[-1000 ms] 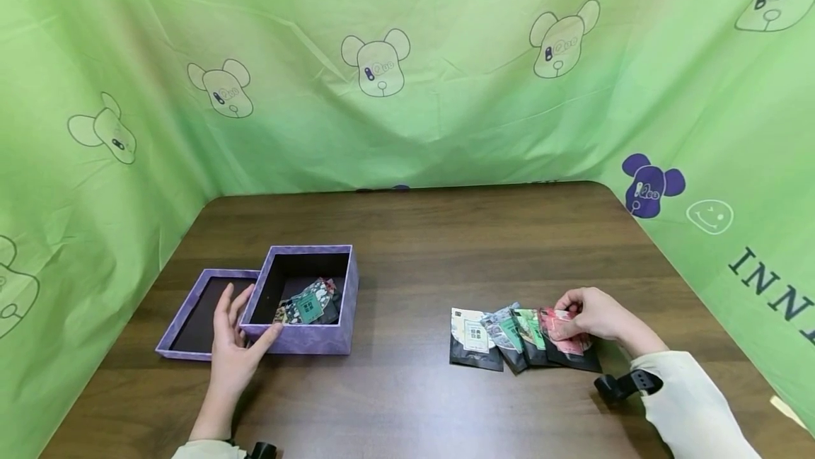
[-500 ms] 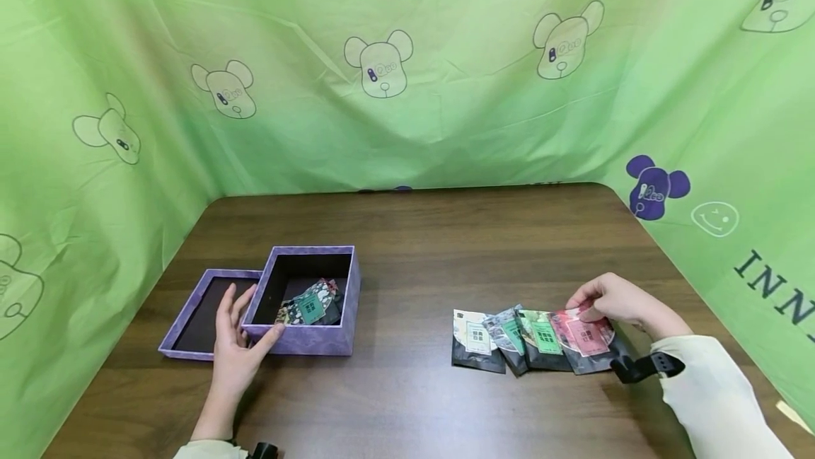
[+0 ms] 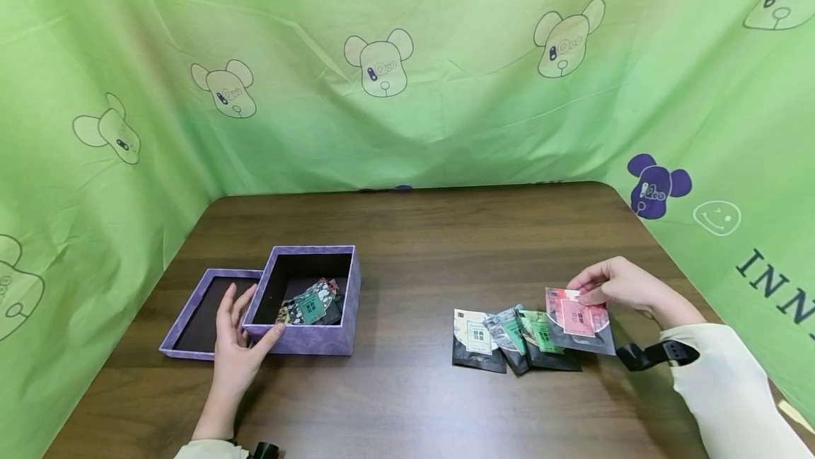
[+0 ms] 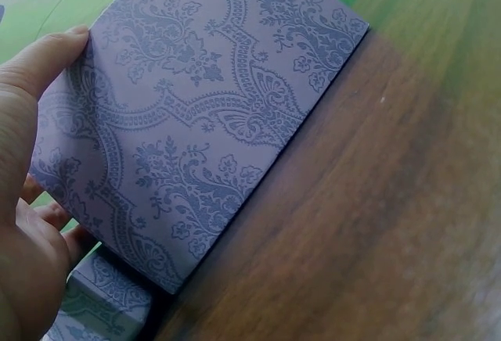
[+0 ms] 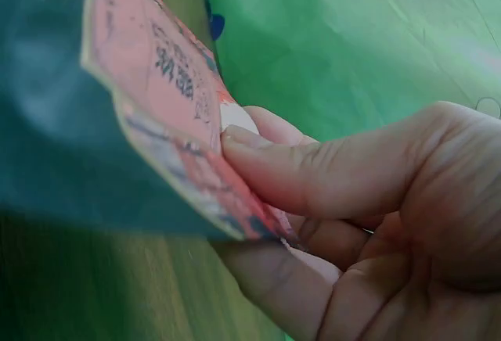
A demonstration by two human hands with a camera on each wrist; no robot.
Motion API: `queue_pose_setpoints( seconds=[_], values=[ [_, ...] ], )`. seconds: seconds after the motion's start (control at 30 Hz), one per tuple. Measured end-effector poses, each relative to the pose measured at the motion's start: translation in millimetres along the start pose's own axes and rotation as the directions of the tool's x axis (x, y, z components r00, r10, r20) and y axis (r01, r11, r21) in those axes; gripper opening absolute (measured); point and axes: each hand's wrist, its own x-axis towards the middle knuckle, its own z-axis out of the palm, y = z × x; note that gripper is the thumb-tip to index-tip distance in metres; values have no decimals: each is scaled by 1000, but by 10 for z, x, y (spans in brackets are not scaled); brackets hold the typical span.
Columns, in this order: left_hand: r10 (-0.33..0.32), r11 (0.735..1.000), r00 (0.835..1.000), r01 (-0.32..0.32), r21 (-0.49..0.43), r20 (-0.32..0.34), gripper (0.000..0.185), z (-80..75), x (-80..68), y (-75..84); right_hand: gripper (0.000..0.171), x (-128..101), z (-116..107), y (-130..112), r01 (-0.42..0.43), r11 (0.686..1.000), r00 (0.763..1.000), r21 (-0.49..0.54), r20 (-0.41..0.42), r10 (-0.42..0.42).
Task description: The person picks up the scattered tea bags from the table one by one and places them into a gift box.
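Observation:
Between thumb and fingers my right hand point(image 3: 627, 291) pinches a red-and-black sachet point(image 3: 578, 321) by its upper right edge, raised and overlapping the green sachet point(image 3: 540, 332) in the head view. Left of that lie a blue-grey sachet point(image 3: 509, 337) and a cream-topped sachet point(image 3: 477, 341), flat on the table. My left hand point(image 3: 237, 342) grips the near left corner of a purple patterned box point(image 3: 312, 340), thumb on its front wall point(image 4: 180, 114) and fingers at its left side. Inside the box, several sachets point(image 3: 312, 307) rest on the dark floor.
The box's purple lid point(image 3: 185, 317) lies inner side up at the left, against the box. The wooden table point(image 3: 407, 402) ends at a green printed curtain point(image 3: 446, 119) behind and on both sides.
My right hand has drawn the red sachet rightward out of the row and lifted it off the table. The left hand keeps its grip on the box corner.

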Motion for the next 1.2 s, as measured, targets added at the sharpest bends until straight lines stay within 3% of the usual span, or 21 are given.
queue_pose_setpoints(
  seconds=[0.23, 0.53, 0.87, 1.2],
  values=[
    [2, 1000, 1000, -2, -4, 2, 96, -1, 0, 1, 37, 65, 17, -52, -9, 988, 1000, 156, 31, 4],
    [9, 1000, 1000, -9, -5, 1, 96, 0, -1, 0, 36, 181, 76, -266, 0, 974, 999, 227, 34, -8],
    [-3, 1000, 1000, 3, 20, 4, 97, -11, 2, 8, 30, 348, 186, -604, -2, 974, 999, 224, 32, -5],
    [-23, 999, 1000, 22, 29, 5, 97, -9, 5, 15, 30, 578, 332, -956, 40, 990, 998, 134, 50, -47]
  ],
)
